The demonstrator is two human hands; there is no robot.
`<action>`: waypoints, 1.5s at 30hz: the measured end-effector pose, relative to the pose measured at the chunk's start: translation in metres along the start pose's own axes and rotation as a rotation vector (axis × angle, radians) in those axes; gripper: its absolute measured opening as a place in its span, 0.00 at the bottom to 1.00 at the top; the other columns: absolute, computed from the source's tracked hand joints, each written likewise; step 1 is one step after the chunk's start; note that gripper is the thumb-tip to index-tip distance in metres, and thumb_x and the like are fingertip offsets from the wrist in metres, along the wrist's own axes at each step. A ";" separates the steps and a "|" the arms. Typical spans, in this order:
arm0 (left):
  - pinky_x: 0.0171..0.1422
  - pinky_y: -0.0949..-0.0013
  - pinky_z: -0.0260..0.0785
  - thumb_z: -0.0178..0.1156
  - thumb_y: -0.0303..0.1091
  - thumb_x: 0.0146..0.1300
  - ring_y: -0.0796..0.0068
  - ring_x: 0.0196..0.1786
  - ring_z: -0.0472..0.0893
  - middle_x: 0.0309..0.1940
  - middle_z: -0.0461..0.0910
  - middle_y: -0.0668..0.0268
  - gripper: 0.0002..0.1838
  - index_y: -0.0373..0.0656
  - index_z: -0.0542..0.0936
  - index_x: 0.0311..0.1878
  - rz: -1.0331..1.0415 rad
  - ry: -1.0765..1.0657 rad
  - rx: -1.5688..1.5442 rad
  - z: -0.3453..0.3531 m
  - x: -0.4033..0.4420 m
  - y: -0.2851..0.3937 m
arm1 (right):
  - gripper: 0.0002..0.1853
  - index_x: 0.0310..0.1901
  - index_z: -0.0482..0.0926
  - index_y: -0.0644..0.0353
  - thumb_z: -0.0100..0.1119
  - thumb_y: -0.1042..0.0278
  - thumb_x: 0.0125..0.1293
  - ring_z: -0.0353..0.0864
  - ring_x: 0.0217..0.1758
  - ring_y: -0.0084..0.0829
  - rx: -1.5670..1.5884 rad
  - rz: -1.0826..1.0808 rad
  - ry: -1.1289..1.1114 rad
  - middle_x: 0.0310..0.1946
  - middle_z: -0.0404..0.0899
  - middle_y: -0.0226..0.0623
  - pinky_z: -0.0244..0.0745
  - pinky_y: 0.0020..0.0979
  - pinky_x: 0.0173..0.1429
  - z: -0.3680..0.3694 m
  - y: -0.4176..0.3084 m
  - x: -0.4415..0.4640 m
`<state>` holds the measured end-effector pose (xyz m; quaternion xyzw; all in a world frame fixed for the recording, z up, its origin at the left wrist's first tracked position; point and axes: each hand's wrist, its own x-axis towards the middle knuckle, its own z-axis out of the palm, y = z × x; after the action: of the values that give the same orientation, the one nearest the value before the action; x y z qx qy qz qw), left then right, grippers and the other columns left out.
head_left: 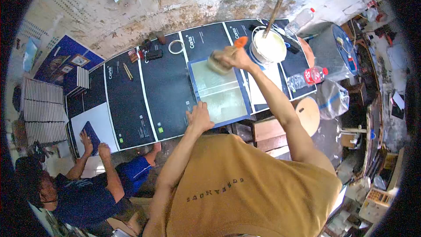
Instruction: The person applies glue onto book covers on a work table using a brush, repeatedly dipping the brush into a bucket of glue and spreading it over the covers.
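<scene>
A wide brush (221,62) with an orange handle end is in my right hand (236,57), its bristles blurred over the top part of a greyish-green sheet. That sheet (221,101) has a blue border and a pale strip across its middle, and it lies on the dark table. At the sheet's lower left edge rests my left hand (201,117), fingers spread, holding nothing. Right of the brush stands a white bucket (268,48) of cream-coloured liquid with a wooden stick (276,12) upright in it.
A co-worker (83,197) at the lower left has both hands on a dark blue cover (91,138). Book stacks (44,109) stand at the left. A tape roll (176,47) lies near the wall. Plastic bottles (313,75) and a metal drum (329,48) are at the right.
</scene>
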<state>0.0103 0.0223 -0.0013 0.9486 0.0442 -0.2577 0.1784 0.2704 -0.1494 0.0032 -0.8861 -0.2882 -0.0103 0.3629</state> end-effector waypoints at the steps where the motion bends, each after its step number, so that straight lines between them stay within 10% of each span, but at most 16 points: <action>1: 0.68 0.27 0.60 0.77 0.43 0.48 0.53 0.66 0.72 0.62 0.69 0.59 0.42 0.38 0.69 0.64 -0.030 -0.017 -0.025 -0.003 -0.001 0.005 | 0.25 0.39 0.85 0.52 0.60 0.35 0.63 0.87 0.36 0.48 -0.129 0.030 -0.115 0.29 0.84 0.50 0.80 0.46 0.39 0.006 0.013 0.013; 5: 0.68 0.28 0.61 0.72 0.36 0.52 0.52 0.66 0.72 0.62 0.69 0.59 0.36 0.39 0.69 0.64 -0.135 -0.031 -0.044 -0.002 0.003 0.019 | 0.20 0.42 0.87 0.51 0.61 0.42 0.66 0.87 0.40 0.47 -0.428 0.100 -0.109 0.37 0.87 0.46 0.82 0.42 0.47 -0.016 0.052 0.067; 8: 0.67 0.28 0.62 0.67 0.30 0.56 0.51 0.66 0.72 0.63 0.69 0.58 0.31 0.39 0.69 0.63 -0.216 0.033 -0.033 0.010 0.007 0.028 | 0.19 0.43 0.87 0.51 0.61 0.43 0.67 0.87 0.44 0.46 0.070 -0.318 -0.116 0.38 0.88 0.43 0.81 0.40 0.51 -0.011 0.024 0.073; 11: 0.67 0.28 0.62 0.63 0.25 0.57 0.50 0.66 0.72 0.63 0.69 0.57 0.28 0.40 0.69 0.63 -0.268 0.035 -0.028 0.016 0.008 0.034 | 0.19 0.38 0.87 0.52 0.65 0.44 0.62 0.87 0.44 0.47 0.109 -0.428 -0.711 0.34 0.87 0.44 0.80 0.41 0.53 0.018 -0.013 0.068; 18: 0.69 0.32 0.62 0.62 0.24 0.58 0.50 0.66 0.72 0.63 0.69 0.58 0.28 0.41 0.69 0.63 -0.374 0.038 -0.039 0.012 0.010 0.047 | 0.24 0.32 0.85 0.56 0.65 0.39 0.61 0.87 0.36 0.49 -0.264 -0.452 -0.295 0.28 0.86 0.45 0.81 0.49 0.42 0.034 -0.022 0.146; 21: 0.69 0.32 0.62 0.62 0.23 0.57 0.51 0.66 0.72 0.63 0.69 0.58 0.28 0.41 0.69 0.63 -0.377 0.011 -0.033 0.014 0.013 0.046 | 0.24 0.32 0.85 0.57 0.64 0.40 0.62 0.87 0.38 0.52 0.263 -0.578 -0.762 0.30 0.86 0.48 0.81 0.49 0.42 0.038 -0.048 0.106; 24: 0.69 0.32 0.62 0.62 0.21 0.57 0.50 0.67 0.72 0.64 0.69 0.57 0.29 0.41 0.69 0.64 -0.372 0.001 -0.041 0.009 0.015 0.045 | 0.25 0.31 0.84 0.56 0.64 0.37 0.62 0.85 0.31 0.44 -0.158 -0.543 -0.725 0.28 0.85 0.45 0.78 0.46 0.37 0.070 -0.040 0.112; 27: 0.69 0.32 0.63 0.64 0.22 0.55 0.50 0.67 0.72 0.65 0.68 0.58 0.32 0.42 0.68 0.65 -0.341 0.020 -0.031 0.017 0.013 0.042 | 0.29 0.29 0.83 0.56 0.65 0.32 0.56 0.86 0.31 0.45 -0.260 -0.572 -0.319 0.28 0.85 0.45 0.78 0.45 0.36 0.085 -0.036 0.147; 31: 0.68 0.33 0.65 0.68 0.26 0.53 0.48 0.67 0.72 0.66 0.67 0.59 0.36 0.44 0.66 0.67 -0.251 0.026 -0.013 0.025 0.010 0.024 | 0.26 0.28 0.83 0.59 0.65 0.38 0.56 0.86 0.31 0.45 -0.049 -0.459 -0.689 0.27 0.85 0.45 0.78 0.46 0.36 0.033 -0.088 0.098; 33: 0.67 0.32 0.65 0.70 0.28 0.50 0.48 0.67 0.71 0.66 0.66 0.60 0.39 0.45 0.65 0.67 -0.252 0.004 -0.026 0.021 0.009 0.024 | 0.24 0.26 0.83 0.59 0.65 0.41 0.57 0.86 0.31 0.45 0.304 -0.750 -0.900 0.27 0.85 0.45 0.78 0.46 0.36 0.062 -0.068 0.084; 36: 0.65 0.35 0.68 0.76 0.32 0.46 0.48 0.67 0.71 0.66 0.67 0.59 0.44 0.46 0.66 0.67 -0.219 0.021 0.004 0.025 0.009 0.020 | 0.23 0.33 0.84 0.58 0.67 0.42 0.57 0.86 0.38 0.51 -0.183 -0.459 -0.786 0.32 0.86 0.50 0.79 0.49 0.39 0.046 -0.055 0.097; 39: 0.63 0.36 0.69 0.79 0.35 0.45 0.48 0.68 0.71 0.66 0.66 0.58 0.46 0.47 0.65 0.68 -0.184 0.033 0.027 0.024 0.012 0.016 | 0.22 0.25 0.82 0.58 0.65 0.44 0.60 0.85 0.30 0.48 -0.042 -0.605 0.199 0.27 0.85 0.45 0.77 0.47 0.33 0.074 -0.020 0.101; 42: 0.63 0.36 0.69 0.79 0.36 0.46 0.48 0.68 0.71 0.67 0.67 0.59 0.46 0.47 0.65 0.68 -0.140 0.017 0.044 0.014 0.005 0.020 | 0.24 0.28 0.81 0.61 0.63 0.43 0.63 0.84 0.26 0.51 0.360 -0.006 -0.057 0.20 0.81 0.48 0.77 0.50 0.31 0.052 -0.051 0.033; 45: 0.63 0.37 0.68 0.78 0.39 0.47 0.50 0.68 0.71 0.66 0.68 0.59 0.44 0.47 0.66 0.67 -0.084 0.005 0.055 0.002 0.007 0.024 | 0.27 0.21 0.78 0.59 0.61 0.41 0.65 0.81 0.19 0.49 0.454 0.079 0.162 0.15 0.78 0.47 0.75 0.48 0.26 0.079 -0.039 -0.039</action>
<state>0.0197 -0.0006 0.0011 0.9511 0.0773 -0.2636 0.1414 0.2029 -0.0956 -0.0387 -0.7887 -0.2180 -0.0020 0.5748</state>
